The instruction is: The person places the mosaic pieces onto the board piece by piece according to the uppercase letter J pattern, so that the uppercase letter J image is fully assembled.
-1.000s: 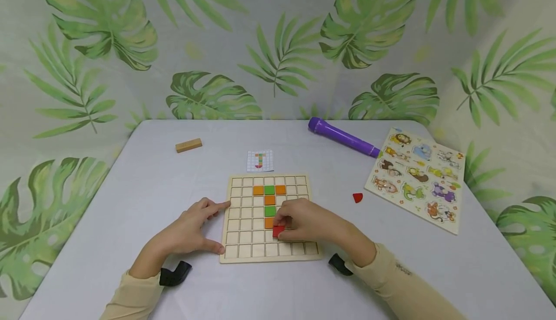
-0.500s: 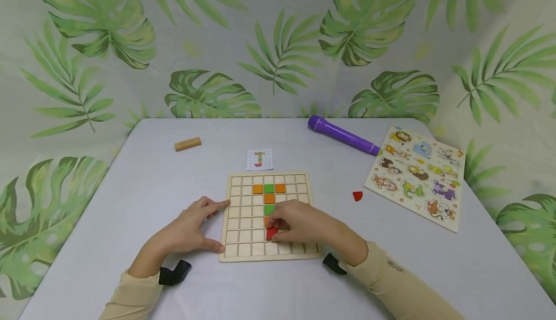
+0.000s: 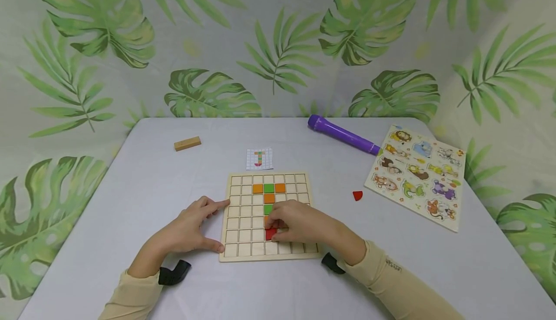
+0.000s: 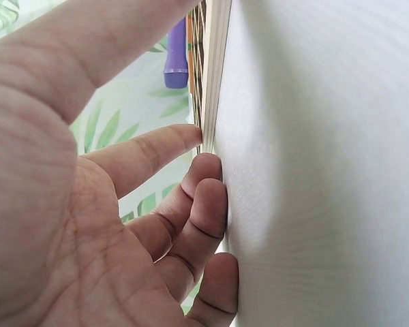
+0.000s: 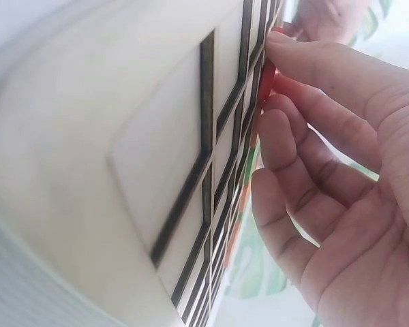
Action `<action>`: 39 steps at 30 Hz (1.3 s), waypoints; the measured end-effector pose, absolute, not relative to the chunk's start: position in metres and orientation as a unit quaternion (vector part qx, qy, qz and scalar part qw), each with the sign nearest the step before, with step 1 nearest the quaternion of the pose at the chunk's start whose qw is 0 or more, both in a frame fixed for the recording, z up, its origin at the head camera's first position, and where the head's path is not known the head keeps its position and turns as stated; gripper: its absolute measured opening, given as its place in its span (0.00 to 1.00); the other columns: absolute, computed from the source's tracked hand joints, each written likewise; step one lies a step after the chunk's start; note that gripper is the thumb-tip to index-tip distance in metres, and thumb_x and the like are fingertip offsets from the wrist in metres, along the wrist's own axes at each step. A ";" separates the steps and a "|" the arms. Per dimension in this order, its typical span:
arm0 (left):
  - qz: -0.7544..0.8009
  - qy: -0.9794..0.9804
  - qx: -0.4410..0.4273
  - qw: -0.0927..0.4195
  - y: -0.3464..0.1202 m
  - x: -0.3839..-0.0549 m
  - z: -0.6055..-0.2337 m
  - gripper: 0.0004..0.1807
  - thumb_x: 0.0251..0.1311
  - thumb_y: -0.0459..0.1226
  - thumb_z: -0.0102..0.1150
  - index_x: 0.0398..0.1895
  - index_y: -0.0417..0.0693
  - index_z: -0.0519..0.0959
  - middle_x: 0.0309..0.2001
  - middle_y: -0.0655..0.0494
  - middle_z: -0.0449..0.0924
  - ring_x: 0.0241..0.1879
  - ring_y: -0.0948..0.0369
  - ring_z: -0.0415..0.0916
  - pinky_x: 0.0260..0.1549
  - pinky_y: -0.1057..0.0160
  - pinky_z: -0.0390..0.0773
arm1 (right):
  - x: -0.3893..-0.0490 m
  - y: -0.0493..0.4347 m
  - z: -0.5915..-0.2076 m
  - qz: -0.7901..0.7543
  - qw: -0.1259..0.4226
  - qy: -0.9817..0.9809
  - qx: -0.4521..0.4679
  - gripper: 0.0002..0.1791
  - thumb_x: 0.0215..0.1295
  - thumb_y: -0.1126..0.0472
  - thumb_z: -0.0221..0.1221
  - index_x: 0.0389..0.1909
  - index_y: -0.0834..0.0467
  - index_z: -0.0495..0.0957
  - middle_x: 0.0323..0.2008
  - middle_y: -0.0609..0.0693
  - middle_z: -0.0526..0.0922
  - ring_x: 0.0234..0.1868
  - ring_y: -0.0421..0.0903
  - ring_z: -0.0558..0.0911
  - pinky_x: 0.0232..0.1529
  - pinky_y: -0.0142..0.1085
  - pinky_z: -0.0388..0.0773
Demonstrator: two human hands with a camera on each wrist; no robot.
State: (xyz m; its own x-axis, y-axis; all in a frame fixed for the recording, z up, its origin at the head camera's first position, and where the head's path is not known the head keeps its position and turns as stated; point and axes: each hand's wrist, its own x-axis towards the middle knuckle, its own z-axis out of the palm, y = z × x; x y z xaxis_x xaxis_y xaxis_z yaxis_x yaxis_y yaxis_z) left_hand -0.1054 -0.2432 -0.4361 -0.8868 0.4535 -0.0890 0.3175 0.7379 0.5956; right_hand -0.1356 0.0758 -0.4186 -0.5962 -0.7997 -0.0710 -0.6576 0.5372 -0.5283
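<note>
A square wooden grid board (image 3: 245, 236) lies at the middle of the table, with orange and green square tiles in several of its cells, forming a T shape. My right hand (image 3: 304, 221) is over the board and pinches a red tile (image 3: 271, 234) between thumb and fingers, at the cell just below the lowest orange tile. In the right wrist view the red tile (image 5: 266, 80) stands right at the grid. My left hand (image 3: 184, 228) is spread at the board's left side, its thumb and index finger touching the edge (image 4: 210, 102); the other fingertips rest on the tablecloth.
Behind the board lies a small pattern card (image 3: 259, 159). A red quarter-round piece (image 3: 357, 196) is to the right, near an animal puzzle board (image 3: 417, 180). Farther back are a purple microphone (image 3: 343, 135) and a wooden block (image 3: 187, 144).
My right hand has moved slightly left with the red tile, from the right side of the column into the cell under the orange tile. The left hand has stayed at the board's edge.
</note>
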 end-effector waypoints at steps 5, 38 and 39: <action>0.294 0.926 0.208 0.115 -0.243 -0.105 -0.437 0.59 0.42 0.55 0.88 0.81 0.53 0.70 0.53 0.58 0.73 0.53 0.60 0.68 0.53 0.54 0.70 | -0.135 0.076 -0.418 -0.233 0.158 0.863 -0.420 0.08 0.67 0.60 0.74 0.46 0.54 0.91 0.39 0.43 0.85 0.37 0.37 0.78 0.41 0.26 0.77; 0.301 0.924 0.207 0.113 -0.243 -0.104 -0.435 0.58 0.43 0.54 0.88 0.80 0.52 0.70 0.53 0.58 0.73 0.53 0.60 0.67 0.53 0.58 0.71 | -0.159 0.157 -0.403 -0.253 0.109 0.910 -0.309 0.11 0.70 0.60 0.70 0.50 0.58 0.89 0.36 0.44 0.84 0.39 0.40 0.80 0.43 0.34 0.80; 0.301 0.924 0.208 0.114 -0.243 -0.104 -0.435 0.58 0.43 0.54 0.88 0.80 0.52 0.70 0.53 0.59 0.72 0.53 0.60 0.67 0.53 0.58 0.71 | -0.161 0.166 -0.403 -0.251 0.100 0.915 -0.301 0.12 0.70 0.60 0.70 0.50 0.59 0.89 0.36 0.44 0.84 0.39 0.40 0.80 0.43 0.35 0.80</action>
